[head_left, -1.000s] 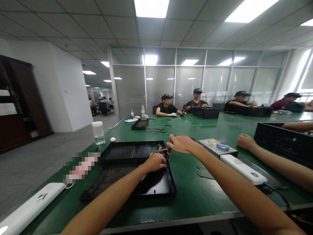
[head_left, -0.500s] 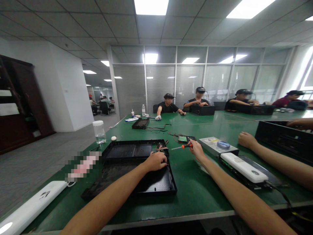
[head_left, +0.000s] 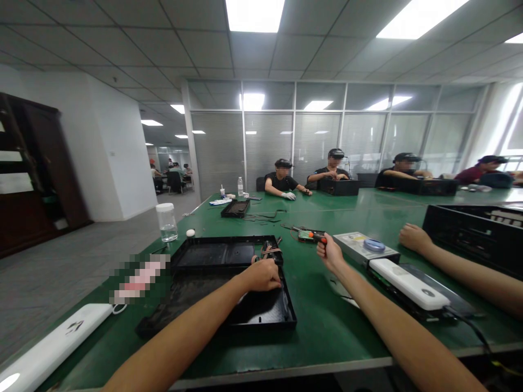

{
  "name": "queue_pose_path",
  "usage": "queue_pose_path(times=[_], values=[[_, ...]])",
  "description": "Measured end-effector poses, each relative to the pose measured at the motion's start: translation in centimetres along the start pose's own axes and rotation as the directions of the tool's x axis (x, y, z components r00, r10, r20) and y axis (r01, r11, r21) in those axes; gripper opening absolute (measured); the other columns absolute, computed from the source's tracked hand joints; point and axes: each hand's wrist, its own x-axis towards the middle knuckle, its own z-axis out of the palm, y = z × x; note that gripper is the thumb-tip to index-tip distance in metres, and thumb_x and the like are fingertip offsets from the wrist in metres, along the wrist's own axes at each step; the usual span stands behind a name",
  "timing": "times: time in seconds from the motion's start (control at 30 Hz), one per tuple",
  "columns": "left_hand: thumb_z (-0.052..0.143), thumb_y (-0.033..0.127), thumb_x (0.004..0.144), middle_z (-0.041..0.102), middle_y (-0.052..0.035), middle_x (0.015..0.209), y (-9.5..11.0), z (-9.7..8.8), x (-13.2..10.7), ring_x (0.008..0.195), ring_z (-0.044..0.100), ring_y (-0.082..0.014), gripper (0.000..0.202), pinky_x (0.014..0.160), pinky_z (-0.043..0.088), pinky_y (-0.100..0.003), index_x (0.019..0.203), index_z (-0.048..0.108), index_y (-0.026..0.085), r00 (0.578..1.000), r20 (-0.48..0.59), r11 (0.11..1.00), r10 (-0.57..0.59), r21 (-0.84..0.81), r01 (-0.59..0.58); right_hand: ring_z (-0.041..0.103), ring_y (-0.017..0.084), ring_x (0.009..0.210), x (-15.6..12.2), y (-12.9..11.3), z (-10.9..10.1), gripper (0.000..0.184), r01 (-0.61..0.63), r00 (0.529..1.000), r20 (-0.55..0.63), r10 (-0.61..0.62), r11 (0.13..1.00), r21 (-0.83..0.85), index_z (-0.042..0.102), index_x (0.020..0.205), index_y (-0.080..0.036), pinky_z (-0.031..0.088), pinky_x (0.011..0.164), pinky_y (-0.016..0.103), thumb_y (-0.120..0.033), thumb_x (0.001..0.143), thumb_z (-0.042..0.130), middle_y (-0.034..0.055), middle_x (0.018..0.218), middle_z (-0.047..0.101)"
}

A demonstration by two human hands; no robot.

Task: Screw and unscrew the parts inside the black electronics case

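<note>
The left hand (head_left: 261, 275) lies palm down on the black case (head_left: 229, 318), which rests open and flat on the near part of the green worktop (head_left: 322, 321). The fingers are bent over the ridge between the near shell and the far shell (head_left: 216, 253). Whether this grip is closed on anything cannot be determined. A cable bundle (head_left: 268, 251) with coloured leads sits in the far right corner of the far shell, just beyond the fingertips. The rest of both shells shows only bare black floor. The right hand (head_left: 330, 253) is held above the worktop to the right of the case, clear of it. Its grip is closed around a screwdriver (head_left: 317, 237) with an orange handle, whose shaft points left and away. A small circuit board (head_left: 304, 234) lies on the worktop just beyond the tool. To the right is a grey drive unit (head_left: 351, 242) with a blue ring (head_left: 373, 244) on top, and nearer, a white oblong device (head_left: 408, 283). A co-worker's hand (head_left: 414, 238) rests near a second black case (head_left: 469, 234) at far right. A clear jar (head_left: 166, 222) with a white lid stands upright to the far left of the case. Its contents cannot be determined.
</note>
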Motion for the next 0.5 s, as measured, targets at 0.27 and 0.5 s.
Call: queue_pose_path(times=[0.27,0.5], values=[[0.046,0.03,0.084,0.06,-0.0053,0.08,0.8,-2.0,0.1,0.082,0.05,-0.0169,0.02,0.079,0.035,-0.028,0.087,0.062,0.018,0.998,-0.058,0.992,0.017,0.125,-0.01,0.048,0.008,0.05,-1.5,-1.4,2.5,0.021,0.021,0.987,0.159,-0.011,0.998,-0.059,0.046,0.075,-0.021,0.044,0.044,0.021,-0.03,0.067,0.063,-0.0024,0.066,0.051],[0.05,0.038,0.08,0.057,-0.0038,0.081,-2.3,-6.6,-2.8,0.071,0.054,-0.0167,0.038,0.061,0.038,-0.023,0.108,0.039,0.015,0.911,-0.043,0.901,-0.411,0.13,0.413,0.051,0.013,0.07,-13.1,-5.4,6.7,0.012,0.589,0.677,0.734,0.055,0.558,-0.585,0.05,0.079,-0.018,0.041,0.061,0.024,-0.031,0.078,0.049,0.0021,0.079,0.055]])
